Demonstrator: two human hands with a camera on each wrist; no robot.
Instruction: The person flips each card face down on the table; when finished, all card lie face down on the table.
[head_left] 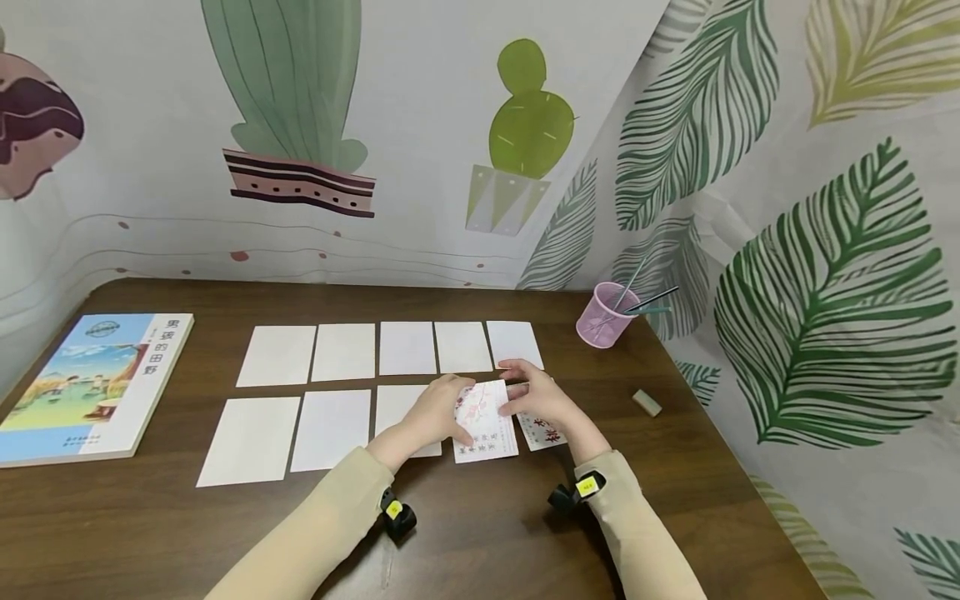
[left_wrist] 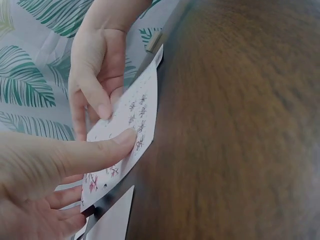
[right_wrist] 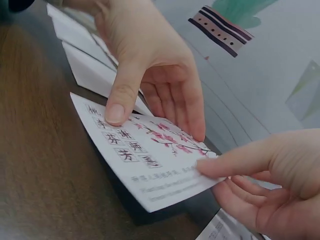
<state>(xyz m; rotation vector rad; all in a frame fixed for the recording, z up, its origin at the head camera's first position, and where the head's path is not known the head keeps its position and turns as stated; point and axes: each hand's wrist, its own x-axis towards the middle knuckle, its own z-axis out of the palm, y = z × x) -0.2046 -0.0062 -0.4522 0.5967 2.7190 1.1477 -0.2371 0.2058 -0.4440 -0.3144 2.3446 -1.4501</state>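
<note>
A white card printed with pink blossoms and dark characters (head_left: pixel 483 421) (left_wrist: pixel 131 129) (right_wrist: pixel 150 162) is tilted up off the brown table (head_left: pixel 480 533). My left hand (head_left: pixel 433 410) (right_wrist: pixel 150 70) pinches its left edge, thumb on the printed face, fingers behind. My right hand (head_left: pixel 542 396) (left_wrist: pixel 95 75) pinches its right edge the same way. A second printed card (head_left: pixel 546 433) lies flat under my right hand. Several blank white cards (head_left: pixel 345 352) lie face down in two rows to the left.
A picture book (head_left: pixel 90 387) lies at the table's left edge. At the back right stands a pink mesh cup (head_left: pixel 603 315) holding pens, with an eraser (head_left: pixel 647 402) nearby. Curtains with cactus and leaf prints close in the back and right sides.
</note>
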